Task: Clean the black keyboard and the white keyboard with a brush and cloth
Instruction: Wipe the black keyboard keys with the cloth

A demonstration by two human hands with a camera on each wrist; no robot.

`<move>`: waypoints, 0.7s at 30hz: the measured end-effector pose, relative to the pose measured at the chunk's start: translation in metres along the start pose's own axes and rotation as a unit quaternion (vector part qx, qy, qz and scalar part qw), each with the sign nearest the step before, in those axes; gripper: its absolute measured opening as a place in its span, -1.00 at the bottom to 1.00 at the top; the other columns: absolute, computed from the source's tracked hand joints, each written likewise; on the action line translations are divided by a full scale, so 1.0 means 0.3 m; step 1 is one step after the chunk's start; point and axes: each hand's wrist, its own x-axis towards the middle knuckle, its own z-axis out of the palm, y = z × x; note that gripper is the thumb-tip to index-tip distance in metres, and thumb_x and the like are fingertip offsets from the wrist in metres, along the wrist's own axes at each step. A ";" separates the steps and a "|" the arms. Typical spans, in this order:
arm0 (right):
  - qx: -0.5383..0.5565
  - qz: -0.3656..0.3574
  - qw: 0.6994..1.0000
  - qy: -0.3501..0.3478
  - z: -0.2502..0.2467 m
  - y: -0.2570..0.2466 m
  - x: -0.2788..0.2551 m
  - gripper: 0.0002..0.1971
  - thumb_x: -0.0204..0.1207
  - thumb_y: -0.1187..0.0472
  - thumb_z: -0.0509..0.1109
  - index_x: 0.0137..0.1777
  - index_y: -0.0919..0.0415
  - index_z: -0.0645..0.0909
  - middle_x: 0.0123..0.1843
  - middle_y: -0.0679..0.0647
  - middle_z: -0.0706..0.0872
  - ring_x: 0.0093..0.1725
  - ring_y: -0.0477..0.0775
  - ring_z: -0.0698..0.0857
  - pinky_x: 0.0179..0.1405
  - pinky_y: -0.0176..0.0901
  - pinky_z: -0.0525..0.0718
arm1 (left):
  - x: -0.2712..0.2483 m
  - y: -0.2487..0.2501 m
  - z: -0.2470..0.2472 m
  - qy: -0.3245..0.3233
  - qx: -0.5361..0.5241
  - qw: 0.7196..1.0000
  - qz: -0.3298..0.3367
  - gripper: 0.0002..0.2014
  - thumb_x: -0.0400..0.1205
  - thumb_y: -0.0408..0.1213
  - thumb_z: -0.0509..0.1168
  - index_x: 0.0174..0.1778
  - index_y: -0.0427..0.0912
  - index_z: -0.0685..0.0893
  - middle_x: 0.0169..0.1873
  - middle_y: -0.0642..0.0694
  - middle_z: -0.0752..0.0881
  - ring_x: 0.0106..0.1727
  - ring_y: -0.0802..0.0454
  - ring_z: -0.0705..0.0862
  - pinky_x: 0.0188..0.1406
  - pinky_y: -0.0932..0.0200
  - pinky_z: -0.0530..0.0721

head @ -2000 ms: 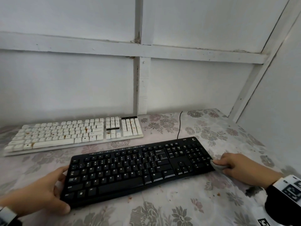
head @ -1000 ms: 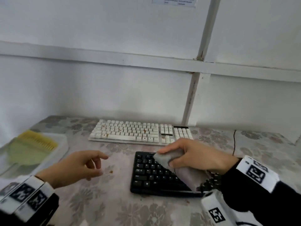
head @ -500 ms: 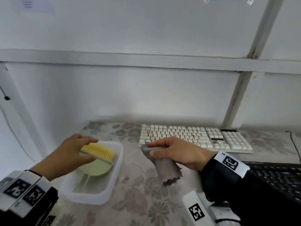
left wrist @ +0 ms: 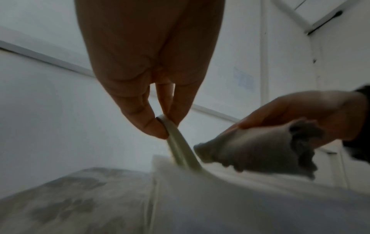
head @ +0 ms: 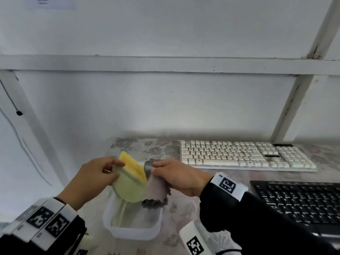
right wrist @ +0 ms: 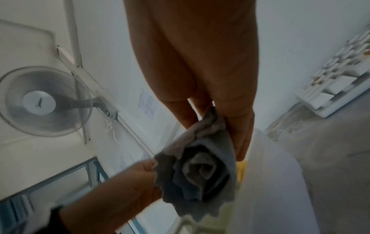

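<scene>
My left hand (head: 103,172) pinches the edge of a pale green brush (head: 128,186) with yellow bristles and holds it tilted above a clear plastic tub (head: 128,232). In the left wrist view the thumb and fingers (left wrist: 152,125) pinch the brush's rim (left wrist: 180,152). My right hand (head: 176,175) grips a grey cloth (head: 155,192) that hangs down right beside the brush; the cloth (right wrist: 200,166) shows bunched in the right wrist view. The white keyboard (head: 244,155) lies at the back right. The black keyboard (head: 303,203) sits at the right, partly hidden by my sleeve.
The table carries a floral covering (head: 147,146) and stands against a white wall with a wooden rail (head: 165,65). A wall fan (right wrist: 42,101) shows in the right wrist view. The table's left edge is close to the tub.
My view swung left from the black keyboard. My right hand carried the cloth over to the tub. My left hand took hold of the brush and lifted it out of the tub.
</scene>
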 end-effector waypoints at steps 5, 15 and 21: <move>-0.224 -0.024 0.974 0.022 0.063 -0.004 0.051 -0.77 0.59 0.26 0.20 -0.26 0.30 0.55 -0.25 0.13 0.53 -0.25 0.05 0.48 -0.49 -0.34 0.37 | 0.001 0.064 -0.094 0.067 0.022 0.997 0.032 -0.74 0.48 -0.37 0.41 -0.06 0.12 0.75 -0.25 0.17 0.67 -0.23 0.26 0.67 -0.31 0.54 0.49; -0.493 -0.050 0.869 0.012 0.160 0.014 0.102 -0.81 0.58 0.22 0.32 -0.03 0.39 0.56 0.16 0.39 0.62 0.20 0.37 0.57 0.01 -0.02 0.42 | -0.009 0.041 -0.091 0.083 -0.082 0.993 0.029 -0.74 0.48 -0.35 0.42 -0.09 0.16 0.76 -0.27 0.00 0.78 -0.37 0.23 0.73 -0.23 0.47 0.59; -0.590 -0.047 0.802 0.082 0.137 0.021 0.069 -0.65 0.55 0.12 0.36 0.25 0.31 0.60 0.34 0.27 0.38 0.37 0.34 0.27 0.33 0.12 0.27 | -0.006 0.014 -0.054 0.059 -0.157 0.986 0.007 -0.75 0.49 -0.40 0.42 -0.08 0.09 0.78 -0.24 -0.10 0.76 -0.30 0.05 0.76 -0.12 0.16 0.73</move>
